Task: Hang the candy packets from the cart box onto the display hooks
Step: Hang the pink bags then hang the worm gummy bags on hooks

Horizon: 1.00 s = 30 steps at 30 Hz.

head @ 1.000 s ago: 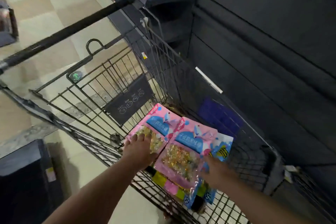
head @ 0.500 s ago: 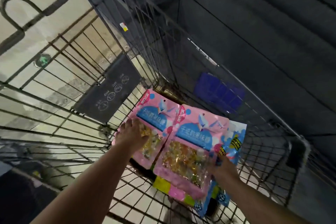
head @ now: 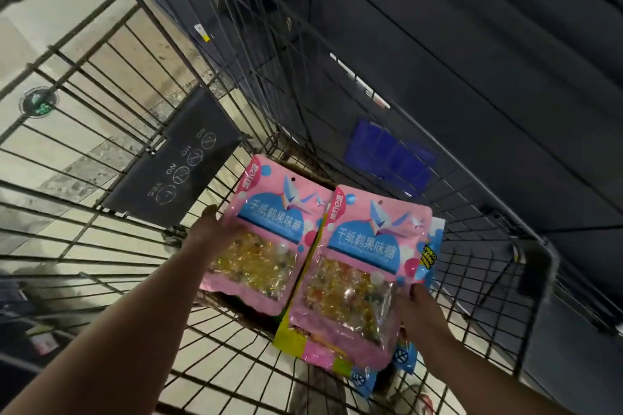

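Two pink candy packets with clear windows sit side by side inside the wire cart (head: 128,54). My left hand (head: 210,231) grips the left pink packet (head: 269,232) by its left edge. My right hand (head: 418,313) holds the right pink packet (head: 364,266) at its lower right edge. Under them lie more packets, a blue one (head: 433,246) at the right and a yellow-green and pink one (head: 303,344) below. The box under the packets is mostly hidden. No display hooks are in view.
A dark sign (head: 172,162) with YES/NO icons hangs on the cart's rear flap. A blue panel (head: 387,155) shows through the right wall. Dark shelving panels (head: 472,27) stand beyond the cart at right. Tiled floor (head: 50,27) lies at left.
The camera has dipped closer into the cart. Both hands have shifted from resting on the pink packets to gripping their outer edges, and the packets have come up a little.
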### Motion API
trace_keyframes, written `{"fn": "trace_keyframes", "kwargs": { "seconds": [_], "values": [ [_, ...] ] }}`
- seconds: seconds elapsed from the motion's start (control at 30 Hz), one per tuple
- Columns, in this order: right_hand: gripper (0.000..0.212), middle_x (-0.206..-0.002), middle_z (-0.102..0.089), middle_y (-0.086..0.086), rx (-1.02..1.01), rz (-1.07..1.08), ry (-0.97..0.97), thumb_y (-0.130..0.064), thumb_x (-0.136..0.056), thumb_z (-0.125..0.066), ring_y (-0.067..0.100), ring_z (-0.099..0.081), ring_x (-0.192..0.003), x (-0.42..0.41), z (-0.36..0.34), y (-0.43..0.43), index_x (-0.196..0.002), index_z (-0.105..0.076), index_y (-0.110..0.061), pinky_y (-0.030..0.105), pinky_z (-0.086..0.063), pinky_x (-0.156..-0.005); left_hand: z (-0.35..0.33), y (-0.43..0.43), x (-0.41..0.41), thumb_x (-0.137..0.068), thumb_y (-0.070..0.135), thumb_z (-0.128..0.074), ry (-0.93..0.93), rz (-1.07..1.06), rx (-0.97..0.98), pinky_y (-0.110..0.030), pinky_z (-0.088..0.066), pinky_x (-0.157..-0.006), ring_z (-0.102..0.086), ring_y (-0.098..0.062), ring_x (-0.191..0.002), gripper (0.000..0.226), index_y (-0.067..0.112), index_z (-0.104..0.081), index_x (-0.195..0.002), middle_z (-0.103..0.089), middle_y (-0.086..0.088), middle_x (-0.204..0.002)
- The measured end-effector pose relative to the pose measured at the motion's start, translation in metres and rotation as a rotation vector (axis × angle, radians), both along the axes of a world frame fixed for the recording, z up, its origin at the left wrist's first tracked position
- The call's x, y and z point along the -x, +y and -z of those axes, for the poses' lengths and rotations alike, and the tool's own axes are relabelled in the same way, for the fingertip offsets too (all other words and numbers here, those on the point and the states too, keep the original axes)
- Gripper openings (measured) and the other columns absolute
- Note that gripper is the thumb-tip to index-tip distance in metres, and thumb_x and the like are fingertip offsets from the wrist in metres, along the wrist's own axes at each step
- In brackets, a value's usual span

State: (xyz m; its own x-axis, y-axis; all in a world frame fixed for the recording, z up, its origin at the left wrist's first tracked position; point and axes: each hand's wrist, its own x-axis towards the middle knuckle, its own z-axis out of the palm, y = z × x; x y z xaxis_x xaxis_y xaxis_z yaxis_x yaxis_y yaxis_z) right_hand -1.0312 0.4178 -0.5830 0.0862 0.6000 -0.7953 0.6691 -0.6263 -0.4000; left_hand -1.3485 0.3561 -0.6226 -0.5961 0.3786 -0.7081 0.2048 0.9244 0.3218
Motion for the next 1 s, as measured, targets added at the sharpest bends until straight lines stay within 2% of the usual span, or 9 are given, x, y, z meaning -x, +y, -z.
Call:
{"fn": "trace_keyframes", "kwargs": {
  "seconds": [0.07, 0.13, 0.27, 0.47, 0.57, 0.63, 0.8, 0.9, 1.0],
  "values": [
    [0.011, -0.092, -0.064, 0.007, -0.023, 0.028, 0.019, -0.028, -0.095, -0.053, 0.03, -0.062, -0.088, 0.005, -0.005, 0.005, -0.098, -0.056, -0.017, 0.041, -0.053, -0.081, -0.013, -0.001, -0.004, -0.079, 0.034, -0.077, -0.084, 0.001, -0.05, -0.031, -0.048, -0.073, -0.064, -0.026, -0.094, 0.061, 0.009, -0.056, -0.13, -0.068, -0.013, -0.107],
    [0.012, -0.091, -0.063, 0.003, -0.033, 0.023, 0.045, -0.027, -0.09, -0.062, 0.026, -0.061, -0.089, 0.013, -0.011, 0.007, -0.097, -0.055, -0.019, 0.036, -0.05, -0.082, -0.02, -0.005, -0.012, -0.082, 0.028, -0.074, -0.189, 0.012, -0.081, -0.023, -0.04, -0.057, -0.059, -0.012, -0.072, 0.036, 0.011, -0.066, -0.113, -0.066, -0.001, -0.081],
    [0.044, -0.109, -0.066, 0.005, -0.026, -0.045, 0.062, -0.021, -0.08, -0.073, 0.024, -0.063, -0.098, 0.023, -0.015, 0.003, -0.121, -0.057, -0.016, 0.035, -0.052, -0.086, -0.022, -0.012, -0.03, -0.082, 0.021, -0.073, -0.222, 0.019, -0.111, -0.022, -0.041, -0.052, -0.059, -0.014, -0.07, 0.015, 0.019, -0.062, -0.092, -0.064, 0.0, -0.078],
    [0.031, -0.101, -0.064, 0.003, -0.093, -0.109, 0.118, -0.019, -0.091, -0.061, 0.017, -0.058, -0.085, 0.02, -0.036, -0.005, -0.122, -0.059, -0.014, 0.024, -0.04, -0.07, -0.037, -0.023, -0.048, -0.085, 0.019, -0.068, -0.208, -0.096, -0.18, -0.016, -0.035, -0.037, -0.048, -0.01, -0.051, 0.006, 0.014, -0.065, -0.089, -0.062, -0.002, -0.07],
    [0.024, -0.089, -0.065, 0.0, -0.131, -0.134, 0.11, -0.022, -0.092, -0.06, 0.016, -0.057, -0.078, 0.012, -0.05, -0.005, -0.114, -0.062, -0.013, 0.025, -0.039, -0.063, -0.055, -0.031, -0.05, -0.083, 0.012, -0.067, -0.214, -0.14, -0.243, -0.025, -0.049, -0.055, -0.06, -0.02, -0.062, 0.013, 0.008, -0.07, -0.095, -0.069, -0.012, -0.077],
    [0.018, -0.077, -0.061, -0.003, -0.169, -0.132, 0.109, -0.026, -0.093, -0.059, 0.012, -0.055, -0.069, 0.005, -0.063, -0.004, -0.106, -0.063, -0.014, 0.024, -0.039, -0.057, -0.071, -0.034, -0.054, -0.082, 0.009, -0.067, -0.196, -0.163, -0.299, -0.029, -0.048, -0.062, -0.061, -0.023, -0.069, 0.012, 0.01, -0.071, -0.093, -0.069, -0.013, -0.078],
    [0.013, -0.091, -0.067, 0.006, -0.233, -0.013, 0.205, -0.025, -0.09, -0.064, 0.021, -0.062, -0.08, -0.024, -0.095, -0.01, -0.1, -0.063, -0.017, 0.031, -0.048, -0.07, -0.116, -0.039, -0.074, -0.079, 0.015, -0.07, -0.162, -0.206, -0.427, -0.024, -0.043, -0.058, -0.061, -0.021, -0.072, 0.019, 0.01, -0.068, -0.098, -0.067, -0.008, -0.081],
    [0.011, -0.09, -0.068, 0.007, -0.27, 0.098, 0.281, -0.025, -0.09, -0.064, 0.025, -0.064, -0.083, -0.053, -0.117, -0.022, -0.095, -0.063, -0.015, 0.034, -0.052, -0.071, -0.13, -0.043, -0.093, -0.083, 0.007, -0.069, -0.221, -0.243, -0.49, -0.034, -0.053, -0.073, -0.067, -0.032, -0.089, 0.009, 0.009, -0.068, -0.092, -0.07, -0.007, -0.082],
    [0.002, -0.091, -0.07, 0.012, -0.324, 0.249, 0.341, -0.015, -0.09, -0.063, 0.032, -0.067, -0.086, -0.094, -0.138, -0.04, -0.091, -0.063, -0.013, 0.042, -0.056, -0.076, -0.145, -0.047, -0.124, -0.078, 0.012, -0.075, -0.241, -0.161, -0.57, -0.045, -0.054, -0.087, -0.067, -0.033, -0.097, 0.028, 0.012, -0.07, -0.105, -0.072, -0.013, -0.099]
  ]
}}
